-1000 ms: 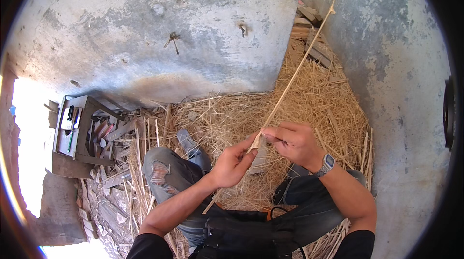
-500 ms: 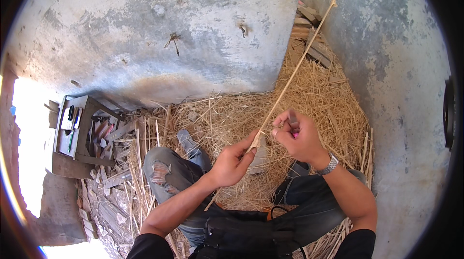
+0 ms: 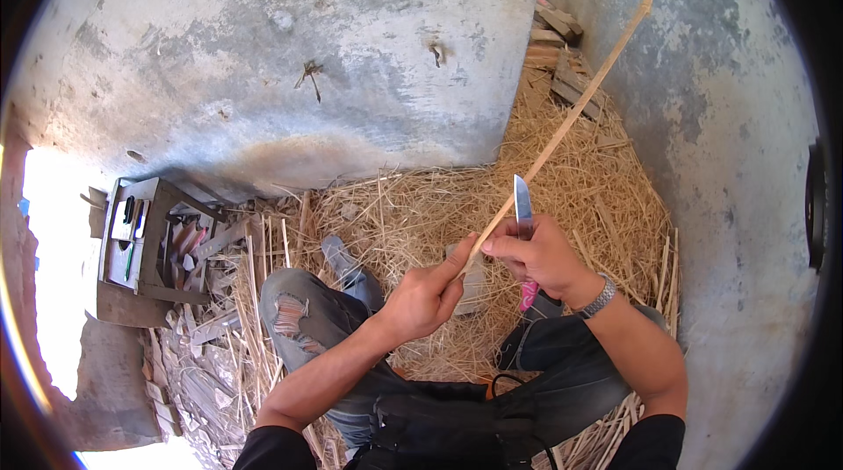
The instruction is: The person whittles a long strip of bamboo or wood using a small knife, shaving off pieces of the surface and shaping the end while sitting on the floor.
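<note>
A long, thin, pale wooden strip slants from my hands up to the far right, its far tip in front of the wall. My left hand is closed around its near end, thumb and forefinger pressed along it. In my right hand is a knife, its bare blade pointing up and away and its pink handle showing below the palm. The blade lies close to the strip's right side; whether they touch I cannot tell. My right thumb and fingertips meet the strip just beyond my left fingers.
Straw covers the floor around my bent legs. At the left stands a small wooden table with pens on it. Wood offcuts are piled in the far corner. Worn plaster walls rise ahead and at the right.
My right hand has turned and come down against the strip, bringing the knife's blade into sight. The strip has rolled to show a broader face, and its far tip has swung right.
</note>
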The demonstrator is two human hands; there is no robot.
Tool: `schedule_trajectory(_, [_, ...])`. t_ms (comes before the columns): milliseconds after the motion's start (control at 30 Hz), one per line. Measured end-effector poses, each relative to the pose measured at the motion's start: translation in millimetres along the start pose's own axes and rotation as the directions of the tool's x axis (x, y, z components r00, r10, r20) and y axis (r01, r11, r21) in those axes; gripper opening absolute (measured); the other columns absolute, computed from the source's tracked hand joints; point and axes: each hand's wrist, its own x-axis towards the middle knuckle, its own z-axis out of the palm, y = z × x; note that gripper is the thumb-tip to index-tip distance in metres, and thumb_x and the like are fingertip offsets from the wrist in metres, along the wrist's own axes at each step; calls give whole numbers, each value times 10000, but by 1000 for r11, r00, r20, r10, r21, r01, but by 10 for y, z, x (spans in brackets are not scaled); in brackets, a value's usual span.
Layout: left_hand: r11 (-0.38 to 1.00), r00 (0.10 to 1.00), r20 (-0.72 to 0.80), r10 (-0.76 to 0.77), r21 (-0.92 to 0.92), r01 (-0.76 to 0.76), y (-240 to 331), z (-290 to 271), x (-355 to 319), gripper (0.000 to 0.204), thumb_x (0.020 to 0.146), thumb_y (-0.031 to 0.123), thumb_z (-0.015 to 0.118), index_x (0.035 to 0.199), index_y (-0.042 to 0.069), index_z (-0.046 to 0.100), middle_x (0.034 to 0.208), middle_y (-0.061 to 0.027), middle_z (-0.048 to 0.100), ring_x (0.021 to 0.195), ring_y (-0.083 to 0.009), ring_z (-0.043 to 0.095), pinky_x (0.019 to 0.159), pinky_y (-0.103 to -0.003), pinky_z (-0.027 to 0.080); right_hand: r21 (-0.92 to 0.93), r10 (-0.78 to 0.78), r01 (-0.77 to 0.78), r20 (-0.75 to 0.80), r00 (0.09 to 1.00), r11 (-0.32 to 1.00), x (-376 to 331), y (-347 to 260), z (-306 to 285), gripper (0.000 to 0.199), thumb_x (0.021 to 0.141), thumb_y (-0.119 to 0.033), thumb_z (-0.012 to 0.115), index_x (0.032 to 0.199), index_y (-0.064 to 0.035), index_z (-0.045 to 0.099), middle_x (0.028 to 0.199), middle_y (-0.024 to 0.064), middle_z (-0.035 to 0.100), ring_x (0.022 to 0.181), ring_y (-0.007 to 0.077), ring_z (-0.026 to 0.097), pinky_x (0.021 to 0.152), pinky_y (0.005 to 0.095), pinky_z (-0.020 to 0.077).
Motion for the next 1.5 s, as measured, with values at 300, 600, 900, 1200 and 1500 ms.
schedule_trajectory(300, [1000,1000,28,7,7,-7,9,-15,13,685,909,15,579,1555,15,351,566,-149,539,503,-289,601,539,-386,488,133,67,-78,88,994,988,19,-7,-11,119,927,-149,674,867,-56,629,558,-62,439,453,37,330,443,250,236])
schedule_trajectory(600, [994,998,17,-58,-96,59,14,21,20,614,973,58,564,1549,8,360,568,-112,517,480,-220,544,524,-338,459,335,52,-85,104,993,939,81,164,56,75,943,-119,574,872,-96,572,623,-48,412,468,66,328,450,261,260])
schedule_trajectory(900, [789,932,56,-358,-517,333,-80,-94,-2,529,1039,72,518,1547,16,382,731,23,532,629,-25,470,555,-229,398,117,-24,10,125,992,993,-192,205,201,157,939,-128,634,834,-90,524,612,-45,468,498,43,396,461,242,309])
schedule_trajectory(1200, [809,938,162,-306,-475,346,-21,-31,-2,523,1033,72,515,1543,40,405,666,37,501,602,-34,455,548,-240,401,-558,-631,503,-48,774,659,-288,-114,186,212,832,-142,826,1019,-74,755,774,17,676,535,56,455,501,235,369])
schedule_trajectory(1500, [826,948,228,-224,-471,309,-28,-6,-18,528,1060,68,480,1568,26,343,630,62,428,537,-22,391,506,-222,336,-583,-683,569,33,729,579,-126,47,85,43,888,-45,707,929,-37,696,791,93,643,599,213,555,552,327,427])
